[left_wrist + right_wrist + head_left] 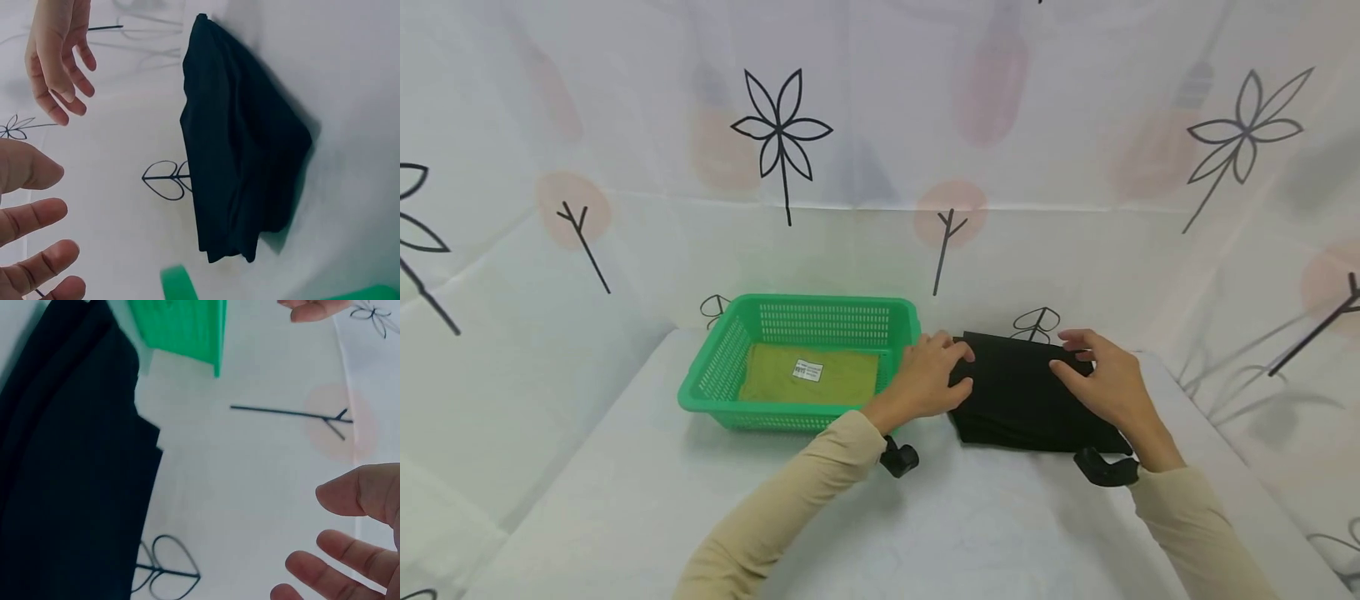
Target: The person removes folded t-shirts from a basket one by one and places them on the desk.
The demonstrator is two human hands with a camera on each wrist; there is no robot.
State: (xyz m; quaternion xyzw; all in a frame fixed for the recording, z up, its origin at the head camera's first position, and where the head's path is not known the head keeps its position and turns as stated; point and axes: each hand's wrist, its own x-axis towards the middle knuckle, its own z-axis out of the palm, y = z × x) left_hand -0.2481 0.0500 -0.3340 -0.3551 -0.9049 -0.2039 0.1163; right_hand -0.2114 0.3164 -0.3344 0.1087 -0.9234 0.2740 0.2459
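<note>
Your left hand (928, 375) and right hand (1108, 379) both have loosely bent, parted fingers with nothing between them. The folded black cloth (1015, 396) lies below and between them, its longer run seeming to go crosswise, from under your left fingers towards your right. Both wrist views show a gap between fingertips and fabric, so you aren't touching it. Your left fingers hang over the end nearer the green basket (805, 409), which sits just to their left with a labelled olive piece (771, 375) inside; your right fingers are over the opposite end, towards its far corner. Neither hand looks clearly nearer, so reaching it seems mainly a matter of lowering both.
</note>
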